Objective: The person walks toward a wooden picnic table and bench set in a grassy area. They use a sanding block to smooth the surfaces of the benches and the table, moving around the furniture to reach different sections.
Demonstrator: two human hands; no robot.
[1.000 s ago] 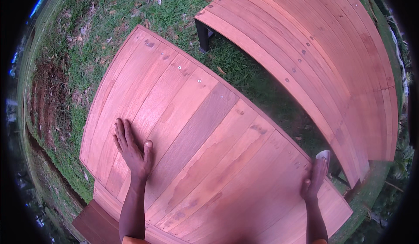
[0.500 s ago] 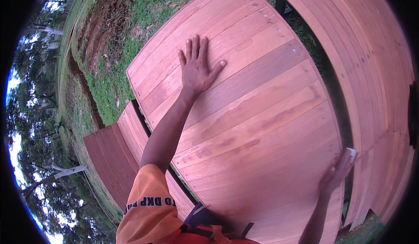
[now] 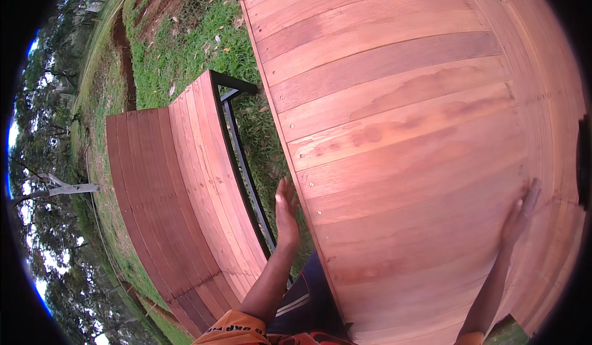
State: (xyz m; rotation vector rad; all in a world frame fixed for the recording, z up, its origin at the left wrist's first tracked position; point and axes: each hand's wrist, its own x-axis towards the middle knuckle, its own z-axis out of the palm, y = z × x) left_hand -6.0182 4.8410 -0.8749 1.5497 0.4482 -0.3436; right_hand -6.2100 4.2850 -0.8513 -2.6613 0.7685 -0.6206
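A slatted reddish wooden tabletop (image 3: 394, 184) with darker damp-looking patches fills the middle and right. My left hand (image 3: 287, 218) hangs just outside its left edge, over the gap beside the bench. Its fingers are stretched out and it holds nothing that I can see. Far over to the right, my right hand (image 3: 520, 215) lies along the tabletop near its right side, slightly blurred. The small pale pad seen at its fingers a moment ago is hidden or lost in the blur now.
To the left stands a wooden bench (image 3: 197, 160) with a slatted back and a black metal frame (image 3: 237, 141). More wooden slats (image 3: 561, 221) curve along the right rim. Grass (image 3: 185, 67) and a dug trench (image 3: 126, 61) lie beyond, with trees at the far left.
My left hand has lifted off the tabletop and come back to its left edge. The view has shifted, showing more of the left bench. My right hand remains by the table's right side.
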